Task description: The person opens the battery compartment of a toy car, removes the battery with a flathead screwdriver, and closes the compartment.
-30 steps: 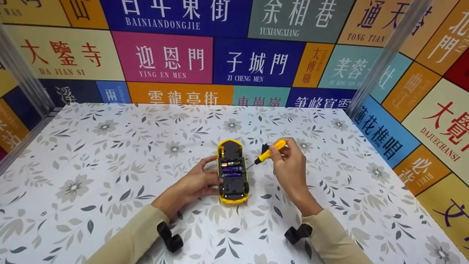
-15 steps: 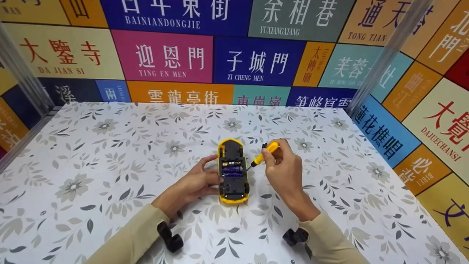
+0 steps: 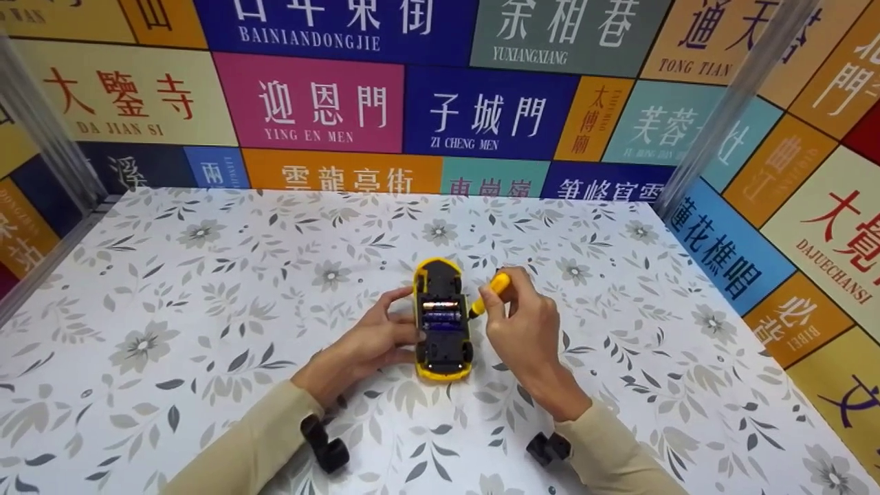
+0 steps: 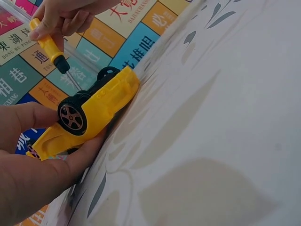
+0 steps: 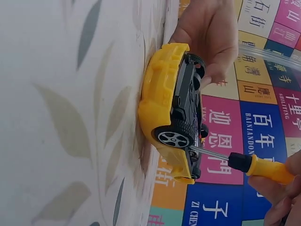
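A yellow toy car point(image 3: 443, 352) lies upside down on the table, its black underside up. Several batteries point(image 3: 442, 317) sit in its uncovered compartment. My left hand point(image 3: 371, 342) holds the car by its left side, with thumb and fingers beside a wheel point(image 4: 72, 117) in the left wrist view. My right hand point(image 3: 526, 326) grips a yellow-handled screwdriver point(image 3: 491, 292), slanted down toward the car's right side. In the right wrist view, the metal shaft point(image 5: 211, 153) reaches the underside just by a wheel point(image 5: 174, 139). Whether its tip touches a battery is hidden.
The table is covered with a white leaf-and-flower cloth point(image 3: 227, 275). Colourful sign panels point(image 3: 309, 103) stand behind it and along the right, with clear posts point(image 3: 715, 113) at the corners. Black wrist mounts point(image 3: 324, 443) hang at both cuffs.
My right hand has moved left with the screwdriver, bringing the tip closer in at the car's right side. A small black piece behind that hand is now almost covered. The left hand keeps its hold.
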Available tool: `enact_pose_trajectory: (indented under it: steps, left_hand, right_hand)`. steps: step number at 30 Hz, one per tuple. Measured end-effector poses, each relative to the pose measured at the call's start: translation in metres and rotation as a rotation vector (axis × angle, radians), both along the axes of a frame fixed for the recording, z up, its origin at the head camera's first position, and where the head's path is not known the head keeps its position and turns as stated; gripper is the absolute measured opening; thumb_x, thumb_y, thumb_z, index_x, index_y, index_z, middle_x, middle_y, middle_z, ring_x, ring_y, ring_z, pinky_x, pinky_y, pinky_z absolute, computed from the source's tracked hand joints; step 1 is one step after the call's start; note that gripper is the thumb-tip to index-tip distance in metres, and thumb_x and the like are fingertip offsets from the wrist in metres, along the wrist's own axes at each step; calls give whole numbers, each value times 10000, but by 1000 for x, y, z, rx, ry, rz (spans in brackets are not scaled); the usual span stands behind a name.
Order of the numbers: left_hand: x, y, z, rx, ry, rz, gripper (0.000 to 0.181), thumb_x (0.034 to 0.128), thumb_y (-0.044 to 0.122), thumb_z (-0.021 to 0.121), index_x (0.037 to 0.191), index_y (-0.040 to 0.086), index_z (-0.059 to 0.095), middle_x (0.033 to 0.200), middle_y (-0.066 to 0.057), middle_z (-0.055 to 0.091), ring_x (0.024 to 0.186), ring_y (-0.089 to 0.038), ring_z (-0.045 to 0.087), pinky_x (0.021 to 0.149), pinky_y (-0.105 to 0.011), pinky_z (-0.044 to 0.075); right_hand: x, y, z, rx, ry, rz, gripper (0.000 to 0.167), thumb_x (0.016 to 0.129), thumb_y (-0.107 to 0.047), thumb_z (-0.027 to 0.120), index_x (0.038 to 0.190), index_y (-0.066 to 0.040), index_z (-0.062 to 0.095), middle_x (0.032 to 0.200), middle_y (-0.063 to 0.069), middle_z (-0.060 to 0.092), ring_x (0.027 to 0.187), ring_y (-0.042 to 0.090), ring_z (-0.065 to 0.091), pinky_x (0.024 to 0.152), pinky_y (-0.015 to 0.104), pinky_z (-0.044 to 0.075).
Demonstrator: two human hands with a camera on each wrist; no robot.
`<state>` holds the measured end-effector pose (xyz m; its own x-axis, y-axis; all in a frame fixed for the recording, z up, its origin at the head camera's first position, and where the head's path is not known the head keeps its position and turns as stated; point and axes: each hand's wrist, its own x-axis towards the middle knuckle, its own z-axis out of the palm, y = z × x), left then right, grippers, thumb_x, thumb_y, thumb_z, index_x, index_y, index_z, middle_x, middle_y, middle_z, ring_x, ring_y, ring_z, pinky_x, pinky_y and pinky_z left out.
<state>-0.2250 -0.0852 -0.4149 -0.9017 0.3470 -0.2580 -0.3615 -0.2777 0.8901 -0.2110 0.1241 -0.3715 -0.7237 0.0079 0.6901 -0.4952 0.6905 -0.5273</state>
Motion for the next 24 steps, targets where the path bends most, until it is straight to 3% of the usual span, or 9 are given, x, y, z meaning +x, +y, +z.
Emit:
enact_pose_trajectory:
  steps: [4, 12, 19, 24]
  left_hand:
    - [0, 0, -1, -9, -1, 3, 903, 821, -156, 575, 1555, 194, 182, 1332, -227, 583, 948, -253, 670, 819, -436, 611]
    - [0, 1, 1, -12, -4, 24, 909, 817, -167, 578, 1551, 197, 184, 1353, -252, 538, 955, -278, 679, 833, -456, 614]
    - [-1, 2, 0, -25, 15, 36, 900, 812, -165, 578, 1549, 164, 179, 1332, -248, 538, 925, -261, 672, 786, -426, 623]
    - [0, 0, -1, -29, 8, 35, 888, 814, -162, 571, 1546, 166, 189, 1328, -238, 549, 926, -259, 678, 790, -426, 623]
  right_hand:
    - [-1, 1, 0, -35, -20, 19, 119, 919, -125, 709, 983, -63, 629, 671, 33, 636, 537, 99, 407, 490, 229, 319]
    - [-3, 1, -3, -213, -101, 67, 93, 942, -69, 669, 1004, -18, 623, 741, 66, 650, 642, 137, 560, 581, 173, 445]
    - [-4, 1, -2, -183, -75, 85, 81, 938, -47, 663, 999, -17, 620, 696, 55, 605, 596, 122, 504, 533, 179, 397]
    - [-4, 3, 2, -231, -94, 103, 61, 952, -44, 640, 995, -16, 607, 731, 69, 619, 622, 136, 526, 549, 175, 416]
